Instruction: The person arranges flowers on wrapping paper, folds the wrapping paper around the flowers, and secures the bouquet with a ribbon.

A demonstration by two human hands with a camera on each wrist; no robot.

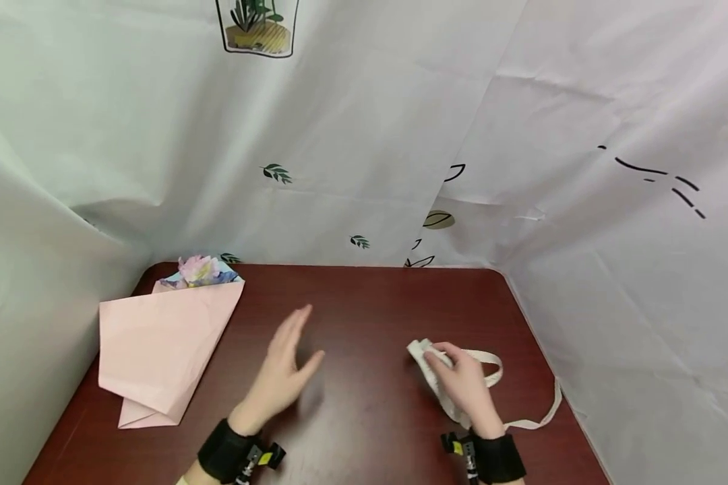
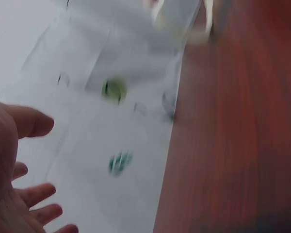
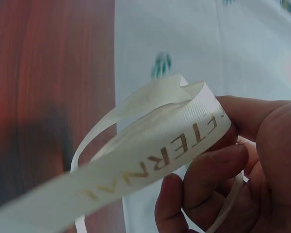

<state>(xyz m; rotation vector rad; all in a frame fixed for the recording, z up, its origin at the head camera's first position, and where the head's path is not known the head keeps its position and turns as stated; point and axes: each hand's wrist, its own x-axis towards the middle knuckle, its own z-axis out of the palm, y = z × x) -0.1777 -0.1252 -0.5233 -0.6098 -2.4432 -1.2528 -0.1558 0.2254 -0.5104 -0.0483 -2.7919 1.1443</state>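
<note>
A folded cream ribbon (image 3: 150,162) with gold lettering is pinched between the thumb and fingers of my right hand (image 1: 464,384). In the head view the ribbon (image 1: 439,391) hangs in loops beside that hand, and a loose end trails to the right over the table. My left hand (image 1: 276,377) is held above the table with its fingers straight and its thumb spread, holding nothing. To its left lies a bouquet wrapped in pink paper (image 1: 164,337), with a pale pink flower (image 1: 199,269) and some blue showing at the top. The left wrist view shows the left hand's spread fingers (image 2: 39,194).
A dark reddish-brown table (image 1: 364,303) with rounded far corners lies under both hands. White cloth (image 1: 364,135) printed with leaves and line drawings hangs behind it and along both sides. Black straps (image 1: 227,451) with small cameras are on both wrists.
</note>
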